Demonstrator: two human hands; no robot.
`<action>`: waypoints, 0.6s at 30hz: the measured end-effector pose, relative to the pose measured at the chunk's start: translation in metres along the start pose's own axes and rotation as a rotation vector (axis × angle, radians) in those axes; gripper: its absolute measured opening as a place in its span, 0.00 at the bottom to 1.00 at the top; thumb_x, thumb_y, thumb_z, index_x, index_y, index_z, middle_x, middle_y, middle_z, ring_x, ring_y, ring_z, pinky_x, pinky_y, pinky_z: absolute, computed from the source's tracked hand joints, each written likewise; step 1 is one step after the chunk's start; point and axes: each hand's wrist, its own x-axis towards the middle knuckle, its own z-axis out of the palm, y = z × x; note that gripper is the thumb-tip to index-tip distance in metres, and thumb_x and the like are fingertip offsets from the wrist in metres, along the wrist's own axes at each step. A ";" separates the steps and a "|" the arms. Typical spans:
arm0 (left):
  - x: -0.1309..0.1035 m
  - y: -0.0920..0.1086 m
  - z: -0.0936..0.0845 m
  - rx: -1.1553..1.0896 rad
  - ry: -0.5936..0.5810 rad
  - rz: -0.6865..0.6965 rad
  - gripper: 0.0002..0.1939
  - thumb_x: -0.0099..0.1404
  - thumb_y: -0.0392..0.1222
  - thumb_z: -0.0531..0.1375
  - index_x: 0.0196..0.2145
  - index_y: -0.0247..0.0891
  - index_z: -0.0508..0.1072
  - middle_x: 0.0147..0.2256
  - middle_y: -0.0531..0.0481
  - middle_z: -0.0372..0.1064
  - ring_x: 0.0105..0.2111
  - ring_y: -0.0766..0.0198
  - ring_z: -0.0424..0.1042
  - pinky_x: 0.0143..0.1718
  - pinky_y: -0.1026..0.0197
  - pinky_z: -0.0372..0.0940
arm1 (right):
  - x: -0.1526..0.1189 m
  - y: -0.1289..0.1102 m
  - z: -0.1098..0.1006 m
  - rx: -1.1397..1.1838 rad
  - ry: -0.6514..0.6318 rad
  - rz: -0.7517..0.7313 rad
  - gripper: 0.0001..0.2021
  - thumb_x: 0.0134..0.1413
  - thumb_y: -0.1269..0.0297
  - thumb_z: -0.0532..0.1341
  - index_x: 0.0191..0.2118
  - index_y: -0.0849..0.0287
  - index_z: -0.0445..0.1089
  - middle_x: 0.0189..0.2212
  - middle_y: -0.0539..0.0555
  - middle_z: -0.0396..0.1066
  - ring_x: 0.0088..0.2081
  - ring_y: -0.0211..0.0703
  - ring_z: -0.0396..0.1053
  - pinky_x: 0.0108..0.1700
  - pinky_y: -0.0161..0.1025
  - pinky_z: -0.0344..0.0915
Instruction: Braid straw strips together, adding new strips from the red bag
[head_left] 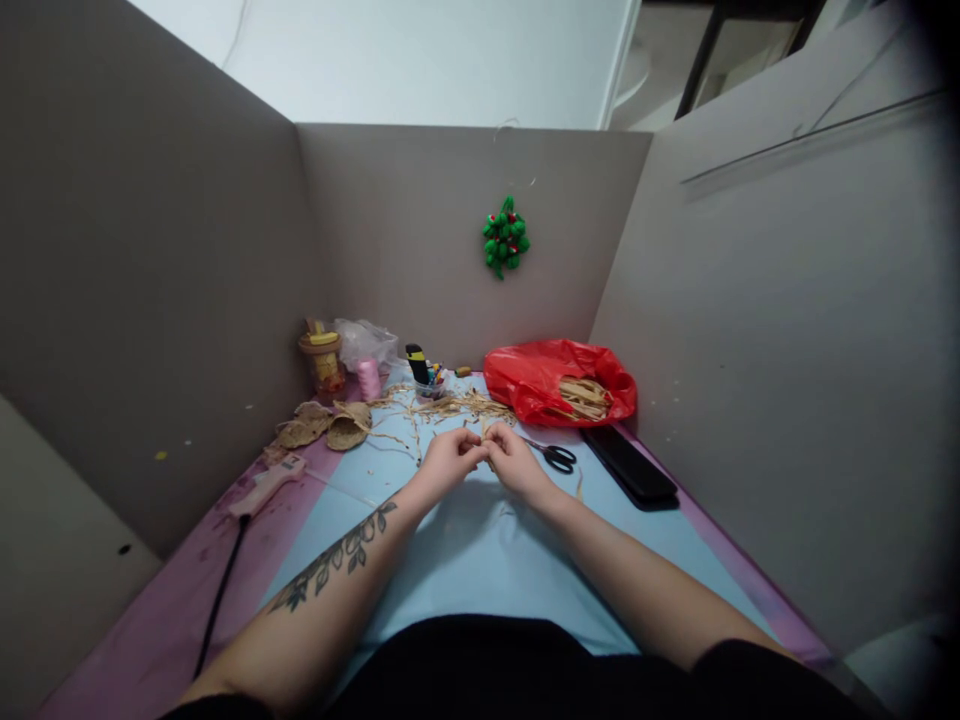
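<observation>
My left hand (452, 458) and my right hand (514, 460) meet above the middle of the table, fingertips pinched together. A thin strip of dried straw (484, 430) shows between them, mostly hidden by the fingers. Just beyond my hands lie loose straw pieces (472, 404), scattered over the blue cloth. A pair of scissors (559, 457) with black handles rests close to my right hand. At the back right, a red plastic bag (529, 375) lies with its mouth open, showing a bundle of straw strips (586, 397).
Left side: a pink glue gun (268, 487) with black cord, woven straw pieces (349, 425), a pink thread spool (369, 379) and a pot (324, 362). A cup of pens (430, 387) stands behind; a black case (630, 468) lies right. Grey partitions (450, 230) surround the table.
</observation>
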 end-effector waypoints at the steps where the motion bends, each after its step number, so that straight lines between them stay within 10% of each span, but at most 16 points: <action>1: 0.000 0.000 -0.002 0.027 0.003 0.006 0.06 0.52 0.40 0.57 0.24 0.34 0.68 0.17 0.55 0.64 0.19 0.70 0.62 0.22 0.68 0.56 | 0.000 -0.001 -0.001 -0.049 -0.006 -0.005 0.02 0.44 0.68 0.51 0.25 0.56 0.55 0.17 0.43 0.53 0.20 0.34 0.52 0.24 0.32 0.51; 18: -0.003 0.009 -0.010 -0.253 -0.156 0.008 0.15 0.56 0.51 0.55 0.25 0.35 0.61 0.19 0.58 0.56 0.18 0.74 0.54 0.19 0.69 0.50 | -0.004 -0.022 -0.005 0.315 -0.098 0.176 0.10 0.43 0.60 0.60 0.26 0.58 0.57 0.15 0.44 0.61 0.17 0.31 0.55 0.21 0.31 0.50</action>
